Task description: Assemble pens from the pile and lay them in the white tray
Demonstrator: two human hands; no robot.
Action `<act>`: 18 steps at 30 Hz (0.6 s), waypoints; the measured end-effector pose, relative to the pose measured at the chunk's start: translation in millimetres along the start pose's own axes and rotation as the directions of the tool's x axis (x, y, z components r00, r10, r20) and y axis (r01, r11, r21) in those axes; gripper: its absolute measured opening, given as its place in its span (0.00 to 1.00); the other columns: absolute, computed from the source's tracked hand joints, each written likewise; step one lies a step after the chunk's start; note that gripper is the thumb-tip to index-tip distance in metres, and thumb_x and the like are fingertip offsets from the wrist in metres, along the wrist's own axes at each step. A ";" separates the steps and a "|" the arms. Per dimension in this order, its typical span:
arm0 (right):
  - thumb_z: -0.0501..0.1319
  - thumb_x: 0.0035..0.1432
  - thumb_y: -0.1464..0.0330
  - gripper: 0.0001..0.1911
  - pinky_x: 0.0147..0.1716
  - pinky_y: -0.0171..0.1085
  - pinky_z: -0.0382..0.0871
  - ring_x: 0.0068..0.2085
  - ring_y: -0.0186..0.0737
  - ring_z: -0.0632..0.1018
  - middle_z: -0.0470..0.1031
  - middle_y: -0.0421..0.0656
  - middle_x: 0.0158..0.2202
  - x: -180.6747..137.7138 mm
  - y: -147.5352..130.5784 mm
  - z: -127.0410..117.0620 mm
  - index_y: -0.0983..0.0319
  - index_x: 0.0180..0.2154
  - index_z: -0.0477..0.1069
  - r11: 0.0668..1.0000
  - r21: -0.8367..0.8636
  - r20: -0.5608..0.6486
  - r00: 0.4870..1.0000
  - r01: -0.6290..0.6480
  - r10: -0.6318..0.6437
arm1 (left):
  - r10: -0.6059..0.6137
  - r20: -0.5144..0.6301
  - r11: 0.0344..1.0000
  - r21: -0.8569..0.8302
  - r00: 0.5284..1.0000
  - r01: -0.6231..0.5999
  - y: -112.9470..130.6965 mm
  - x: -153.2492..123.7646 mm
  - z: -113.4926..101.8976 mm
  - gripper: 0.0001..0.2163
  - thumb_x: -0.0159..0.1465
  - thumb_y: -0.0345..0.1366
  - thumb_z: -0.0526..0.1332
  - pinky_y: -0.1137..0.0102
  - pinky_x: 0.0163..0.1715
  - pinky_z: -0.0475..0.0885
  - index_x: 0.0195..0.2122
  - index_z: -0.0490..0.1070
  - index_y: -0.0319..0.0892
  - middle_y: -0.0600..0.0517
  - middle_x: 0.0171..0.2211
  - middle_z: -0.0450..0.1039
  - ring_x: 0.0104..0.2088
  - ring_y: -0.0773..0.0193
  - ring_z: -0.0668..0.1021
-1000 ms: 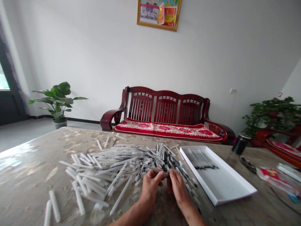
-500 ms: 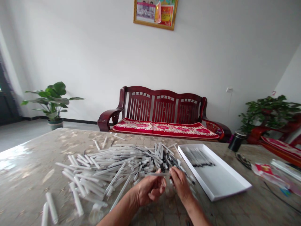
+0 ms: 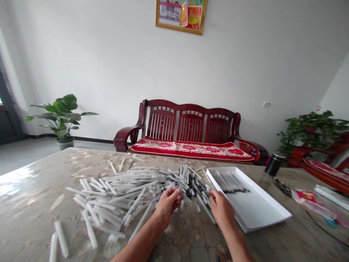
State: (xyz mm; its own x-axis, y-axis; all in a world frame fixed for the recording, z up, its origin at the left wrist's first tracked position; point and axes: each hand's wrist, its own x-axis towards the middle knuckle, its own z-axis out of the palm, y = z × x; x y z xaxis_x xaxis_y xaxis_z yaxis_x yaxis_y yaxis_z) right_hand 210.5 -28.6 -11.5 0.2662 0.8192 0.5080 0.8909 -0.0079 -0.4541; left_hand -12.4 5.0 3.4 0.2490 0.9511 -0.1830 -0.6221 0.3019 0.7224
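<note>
A: Entry one, grips?
B: Left hand (image 3: 168,204): fingers curled at near edge of pen-part pile (image 3: 128,193); contents indeterminate. Right hand (image 3: 222,211): palm down on dark-tipped pens (image 3: 199,189); closure hidden.
A: Surroundings?
B: White tray (image 3: 261,213) just right of them, probably for easy reach; table (image 3: 32,196) beneath.

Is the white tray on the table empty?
No, the white tray holds a row of dark-tipped pens at its far end.
</note>
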 end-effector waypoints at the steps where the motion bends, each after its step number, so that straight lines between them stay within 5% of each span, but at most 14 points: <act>1: 0.55 0.58 0.69 0.11 0.35 0.36 0.66 0.38 0.43 0.79 0.79 0.45 0.37 -1.6 -2.1 -1.8 0.57 0.36 0.76 0.999 -0.045 0.038 0.999 0.021 -0.020 | 0.038 -0.044 0.999 -0.003 0.998 -0.038 -0.8 1.4 -0.5 0.20 0.40 0.42 0.78 0.80 0.22 0.68 0.24 0.69 0.40 0.58 0.18 0.70 0.22 0.73 0.75; 10: 0.60 0.58 0.68 0.06 0.37 0.36 0.65 0.42 0.44 0.78 0.78 0.43 0.39 -17.2 -44.7 -5.1 0.56 0.36 0.76 0.963 -0.215 0.295 0.951 0.161 -0.093 | 0.199 -0.155 0.980 0.048 0.968 -0.194 -4.9 3.4 -3.1 0.21 0.37 0.45 0.77 0.79 0.23 0.69 0.26 0.73 0.38 0.56 0.21 0.73 0.22 0.73 0.75; 18: 0.56 0.62 0.71 0.12 0.40 0.36 0.67 0.43 0.43 0.79 0.79 0.42 0.41 -15.1 -31.9 6.1 0.55 0.42 0.76 0.971 -0.172 0.212 0.969 0.167 -0.129 | 0.200 -0.160 0.979 0.070 0.967 -0.191 -6.6 3.3 -4.3 0.20 0.39 0.46 0.77 0.79 0.22 0.68 0.25 0.72 0.39 0.56 0.20 0.72 0.22 0.72 0.74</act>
State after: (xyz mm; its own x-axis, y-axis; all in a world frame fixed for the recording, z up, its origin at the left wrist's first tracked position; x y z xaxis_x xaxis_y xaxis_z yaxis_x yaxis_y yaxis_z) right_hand 175.8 -37.2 -9.1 0.0651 0.9161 0.3957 0.9726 0.0304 -0.2303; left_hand -10.7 6.4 -4.8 -0.0020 0.9903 -0.1390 -0.6044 0.1095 0.7891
